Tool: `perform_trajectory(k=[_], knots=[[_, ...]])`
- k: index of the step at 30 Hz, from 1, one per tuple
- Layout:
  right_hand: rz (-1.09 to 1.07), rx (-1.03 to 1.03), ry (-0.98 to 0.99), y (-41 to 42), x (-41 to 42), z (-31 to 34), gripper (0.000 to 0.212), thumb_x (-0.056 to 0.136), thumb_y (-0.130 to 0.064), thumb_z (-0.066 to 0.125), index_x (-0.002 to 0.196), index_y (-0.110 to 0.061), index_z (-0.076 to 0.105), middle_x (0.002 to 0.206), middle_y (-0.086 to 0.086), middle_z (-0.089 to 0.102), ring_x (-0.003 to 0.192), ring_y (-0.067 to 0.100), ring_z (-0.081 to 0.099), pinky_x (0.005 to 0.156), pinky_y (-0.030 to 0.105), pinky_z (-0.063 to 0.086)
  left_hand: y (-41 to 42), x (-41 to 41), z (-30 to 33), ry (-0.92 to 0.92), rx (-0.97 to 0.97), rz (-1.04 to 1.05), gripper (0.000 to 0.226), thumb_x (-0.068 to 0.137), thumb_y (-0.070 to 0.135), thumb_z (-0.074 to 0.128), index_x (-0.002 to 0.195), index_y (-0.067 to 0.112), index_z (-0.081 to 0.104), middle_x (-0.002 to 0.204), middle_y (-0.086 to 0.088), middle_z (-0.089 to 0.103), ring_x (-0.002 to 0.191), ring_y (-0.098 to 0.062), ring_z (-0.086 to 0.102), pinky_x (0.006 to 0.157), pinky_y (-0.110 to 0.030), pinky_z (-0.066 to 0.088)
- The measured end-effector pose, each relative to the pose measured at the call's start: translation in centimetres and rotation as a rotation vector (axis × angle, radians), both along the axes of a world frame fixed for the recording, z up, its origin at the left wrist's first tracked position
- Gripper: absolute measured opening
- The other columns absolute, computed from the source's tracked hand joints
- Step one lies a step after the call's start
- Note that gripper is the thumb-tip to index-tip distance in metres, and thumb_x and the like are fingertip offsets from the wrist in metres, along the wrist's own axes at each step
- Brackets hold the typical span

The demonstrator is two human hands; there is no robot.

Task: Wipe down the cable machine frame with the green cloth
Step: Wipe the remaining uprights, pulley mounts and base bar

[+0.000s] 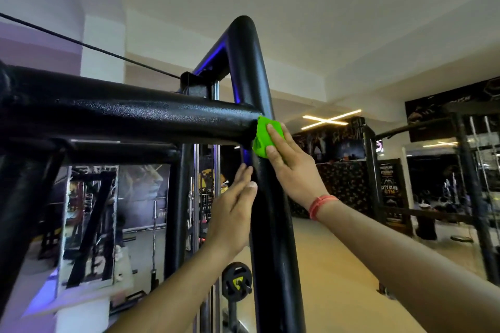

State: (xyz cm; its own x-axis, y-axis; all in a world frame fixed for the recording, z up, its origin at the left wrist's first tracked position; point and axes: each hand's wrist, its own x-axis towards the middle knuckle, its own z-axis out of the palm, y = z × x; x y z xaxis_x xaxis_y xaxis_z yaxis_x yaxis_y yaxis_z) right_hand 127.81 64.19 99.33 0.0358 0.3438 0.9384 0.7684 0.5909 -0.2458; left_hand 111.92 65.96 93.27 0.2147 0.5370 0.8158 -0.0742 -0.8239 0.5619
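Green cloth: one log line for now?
right hand presses green cloth | spot: frame upright at crossbar joint | left hand touches upright

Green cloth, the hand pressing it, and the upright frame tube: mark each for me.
green cloth (261, 140): head view, on its bunched middle.
right hand (290, 162): head view, back of the hand.
upright frame tube (273, 238): head view, bare black surface below both hands.

The right hand (288, 159) covers most of the green cloth (262, 140), its palm side unseen, while the cable machine frame (151, 116) runs off the left and bottom edges, both forearms are cut off below, and the far poster (389, 189) is mostly illegible.
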Motion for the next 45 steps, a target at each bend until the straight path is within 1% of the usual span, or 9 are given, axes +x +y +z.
perform_trajectory(k=[4,11,16,21,27,32,36,41,45], knots=[[-0.009,-0.072,-0.135,-1.6,1.5,-7.7,0.050,0.103,-0.046,0.045,0.151,-0.054,0.030,0.167,-0.015,0.014,0.149,-0.002,0.021,0.122,0.023,0.024,-0.7,-0.3,-2.5,0.024,-0.010,-0.041,0.042,0.107,0.025,0.043,0.148,0.019,0.046,0.154,0.016,0.039,0.136,0.021,0.030,0.111,-0.001,0.021],[-0.004,-0.060,-0.045,-1.2,0.8,-7.1,0.051,0.105,-0.042,0.047,0.153,-0.048,0.030,0.167,-0.011,0.014,0.151,0.003,0.016,0.124,0.033,0.024,-0.8,-0.1,-5.4,-0.034,-0.088,-0.061,0.056,0.096,0.043,0.040,0.147,0.021,0.050,0.155,0.017,0.042,0.142,0.009,0.033,0.125,-0.037,0.023],[-0.030,-0.119,-0.153,-2.7,1.1,-15.6,0.051,0.101,-0.056,0.036,0.150,-0.060,0.023,0.167,-0.021,0.000,0.153,0.006,0.017,0.120,0.036,0.033,-0.9,-0.4,-8.0,-0.007,-0.077,-0.058,0.056,0.097,0.042,0.040,0.148,0.022,0.047,0.156,0.017,0.040,0.141,0.012,0.032,0.124,-0.028,0.023],[-0.025,-0.016,0.041,-1.0,0.1,-11.3,0.050,0.106,-0.039,0.044,0.154,-0.044,0.031,0.168,-0.009,0.014,0.150,0.011,0.028,0.119,0.040,0.036,-0.7,0.0,-9.0,-0.029,-0.099,-0.068,0.053,0.099,0.042,0.039,0.148,0.024,0.048,0.155,0.019,0.040,0.142,0.011,0.031,0.125,-0.033,0.023],[0.002,-0.025,-0.002,-1.5,-0.2,-19.7,0.049,0.107,-0.033,0.046,0.155,-0.035,0.034,0.169,-0.012,0.007,0.155,0.012,0.013,0.121,0.049,0.031,-0.6,0.0,-11.5,-0.054,-0.126,-0.110,0.051,0.099,0.044,0.043,0.147,0.027,0.048,0.155,0.021,0.040,0.144,0.008,0.030,0.125,-0.038,0.022],[0.045,-0.070,0.137,-0.9,0.1,-14.6,0.049,0.107,-0.037,0.043,0.153,-0.044,0.028,0.167,-0.015,0.012,0.150,-0.007,0.012,0.124,0.037,0.026,-0.9,0.5,-12.1,-0.068,-0.130,-0.114,0.052,0.099,0.043,0.041,0.148,0.027,0.046,0.155,0.022,0.040,0.144,0.008,0.030,0.126,-0.037,0.021],[0.071,-0.092,0.112,-2.1,0.0,-20.1,0.052,0.108,-0.030,0.044,0.156,-0.038,0.026,0.168,-0.013,0.009,0.153,0.003,0.014,0.123,0.030,0.025,-1.3,0.5,-13.9,-0.069,-0.161,-0.125,0.058,0.095,0.051,0.042,0.149,0.028,0.047,0.155,0.024,0.039,0.145,0.007,0.029,0.125,-0.042,0.023],[0.103,-0.184,0.162,-2.6,0.2,-20.9,0.052,0.108,-0.031,0.043,0.154,-0.042,0.022,0.167,-0.013,0.016,0.146,-0.014,0.015,0.115,0.007,0.020,-2.1,0.6,-16.1,-0.066,-0.196,-0.136,0.057,0.098,0.045,0.041,0.151,0.024,0.044,0.155,0.025,0.037,0.144,0.009,0.029,0.125,-0.038,0.024],[0.086,-0.153,0.240,-1.6,0.1,-17.9,0.052,0.108,-0.034,0.041,0.157,-0.037,0.023,0.165,-0.014,0.021,0.150,-0.006,0.014,0.125,0.027,0.018,-2.3,1.1,-16.3,-0.115,-0.228,-0.140,0.061,0.095,0.048,0.045,0.150,0.022,0.046,0.154,0.024,0.041,0.144,0.008,0.031,0.125,-0.038,0.023]])
